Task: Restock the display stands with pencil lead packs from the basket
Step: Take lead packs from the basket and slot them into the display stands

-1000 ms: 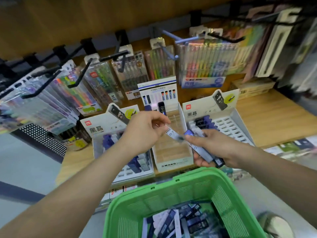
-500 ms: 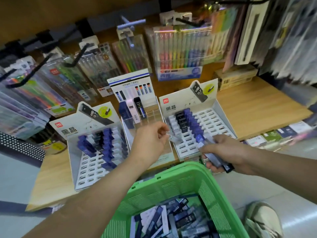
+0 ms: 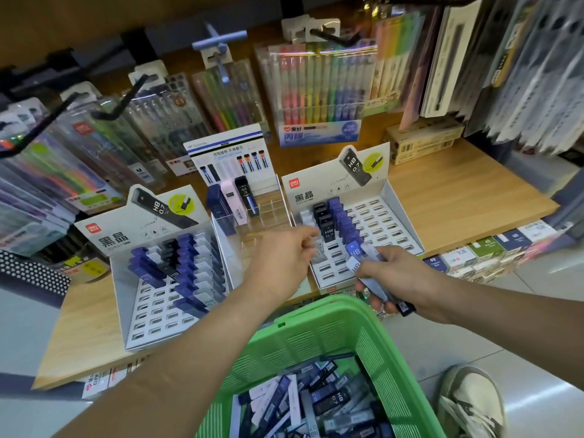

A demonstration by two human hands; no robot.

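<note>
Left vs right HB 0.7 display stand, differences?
The left display stand holds packs across most columns of its upper half; the right display stand holds them only in its leftmost columns. Left hand and right hand are at the right display stand, none at the left. Both: white slotted tray, HB 0.7 header card.

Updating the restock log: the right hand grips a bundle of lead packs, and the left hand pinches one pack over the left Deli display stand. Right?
Not quite. In the head view the left hand pinches its pack over the right Deli display stand, not the left Deli display stand. The right hand does grip a bundle of lead packs.
</note>
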